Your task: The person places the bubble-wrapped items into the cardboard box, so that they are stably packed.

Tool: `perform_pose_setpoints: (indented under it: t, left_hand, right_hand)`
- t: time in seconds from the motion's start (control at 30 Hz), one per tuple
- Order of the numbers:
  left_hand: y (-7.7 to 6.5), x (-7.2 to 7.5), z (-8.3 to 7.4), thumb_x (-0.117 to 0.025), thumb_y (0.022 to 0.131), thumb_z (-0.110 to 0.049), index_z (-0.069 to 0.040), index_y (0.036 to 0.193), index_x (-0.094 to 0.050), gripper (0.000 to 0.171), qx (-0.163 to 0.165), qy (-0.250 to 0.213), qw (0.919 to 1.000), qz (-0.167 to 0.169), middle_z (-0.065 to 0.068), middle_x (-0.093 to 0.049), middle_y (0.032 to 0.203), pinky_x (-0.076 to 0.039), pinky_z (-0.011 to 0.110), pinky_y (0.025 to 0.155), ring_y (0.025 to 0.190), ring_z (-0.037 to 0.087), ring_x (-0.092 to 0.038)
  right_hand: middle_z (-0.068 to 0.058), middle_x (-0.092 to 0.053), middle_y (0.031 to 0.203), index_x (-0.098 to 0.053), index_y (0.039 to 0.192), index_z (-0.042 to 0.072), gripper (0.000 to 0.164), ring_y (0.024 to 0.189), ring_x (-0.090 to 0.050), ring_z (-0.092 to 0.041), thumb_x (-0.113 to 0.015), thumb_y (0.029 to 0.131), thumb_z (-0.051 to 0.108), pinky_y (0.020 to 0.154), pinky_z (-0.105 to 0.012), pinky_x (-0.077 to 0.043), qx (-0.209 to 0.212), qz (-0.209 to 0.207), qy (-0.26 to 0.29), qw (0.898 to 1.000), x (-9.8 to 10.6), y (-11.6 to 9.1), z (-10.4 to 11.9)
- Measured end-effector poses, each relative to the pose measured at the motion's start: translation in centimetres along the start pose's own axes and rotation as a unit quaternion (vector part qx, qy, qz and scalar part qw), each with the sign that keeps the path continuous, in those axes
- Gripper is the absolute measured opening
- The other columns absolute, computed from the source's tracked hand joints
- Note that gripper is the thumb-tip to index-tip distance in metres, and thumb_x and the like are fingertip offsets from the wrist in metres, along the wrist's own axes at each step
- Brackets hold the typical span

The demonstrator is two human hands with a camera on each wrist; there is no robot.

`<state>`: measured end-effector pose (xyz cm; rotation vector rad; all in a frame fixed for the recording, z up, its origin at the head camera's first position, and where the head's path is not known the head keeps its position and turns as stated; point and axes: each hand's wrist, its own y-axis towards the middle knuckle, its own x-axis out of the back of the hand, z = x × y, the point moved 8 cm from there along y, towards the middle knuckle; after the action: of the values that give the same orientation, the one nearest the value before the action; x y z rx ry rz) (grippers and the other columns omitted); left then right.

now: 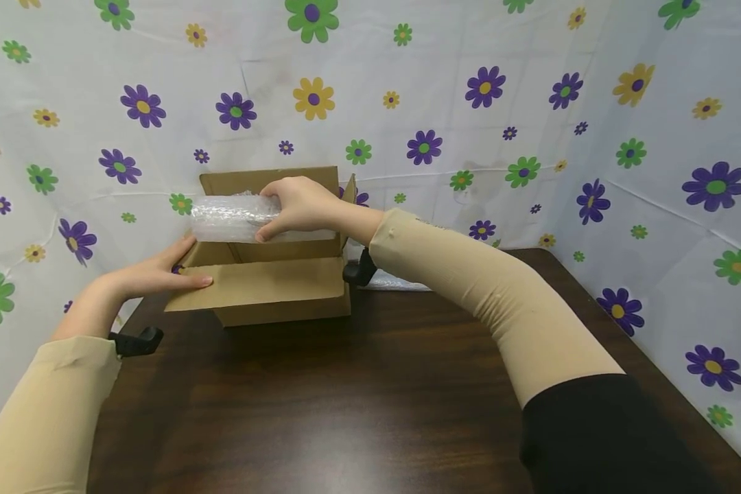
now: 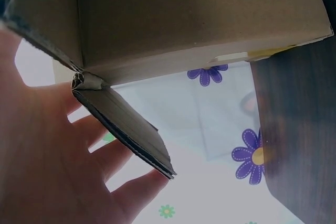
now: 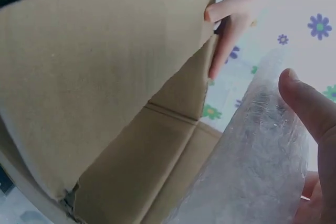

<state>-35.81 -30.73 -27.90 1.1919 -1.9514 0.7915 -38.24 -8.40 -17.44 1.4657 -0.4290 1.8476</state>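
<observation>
A bundle in clear bubble wrap [image 1: 228, 218], long and rounded, lies over the opening of a cardboard box [image 1: 284, 312]. My right hand [image 1: 302, 202] grips its right end, with the thumb on the near side; in the right wrist view the bubble wrap [image 3: 252, 166] fills the space beside the thumb. At the box's left corner, my left hand [image 1: 154, 271] spreads straight fingers along the outside of the side flap [image 2: 128, 124]. Its thumb lies on the front flap [image 1: 265, 281], which leans outward. The bundle covers part of the box's inside.
The box stands at the back of a dark wooden table [image 1: 358, 398], its back flap [image 1: 272, 180] raised near the flowered curtain [image 1: 407, 82]. More clear plastic wrap [image 1: 395, 281] lies right of the box, partly behind the right forearm. Black camera mounts stick out from both wrists.
</observation>
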Motion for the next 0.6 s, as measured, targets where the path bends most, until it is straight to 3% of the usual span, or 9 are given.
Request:
perform_pose_setpoints:
  t: [0.23,0.6]
  left_hand:
    - [-0.1,0.0,0.1,-0.064,0.092,-0.038,-0.005,0.152,0.016,0.106,0.001,0.002,1.0000,0.003,0.026,0.020,0.155,-0.005,0.075,0.102,0.139,0.050,0.016]
    - [0.1,0.1,0.0,-0.064,0.091,-0.039,-0.004,0.153,0.013,0.105,0.012,0.007,0.9999,0.002,0.029,0.016,0.155,-0.006,0.074,0.103,0.140,0.051,0.011]
  right_hand:
    - [-0.001,-0.057,0.133,-0.052,0.139,0.009,0.080,0.113,-0.053,-0.009,-0.075,0.078,0.054,0.090,-0.022,-0.044,-0.024,0.024,0.010,0.999,-1.8,1.6,-0.8]
    - [-0.004,-0.053,0.139,-0.049,0.141,0.007,0.077,0.120,-0.052,-0.015,-0.073,0.082,0.050,0.094,-0.026,-0.044,-0.058,0.060,0.004,0.996,-3.8,1.8,-2.5]
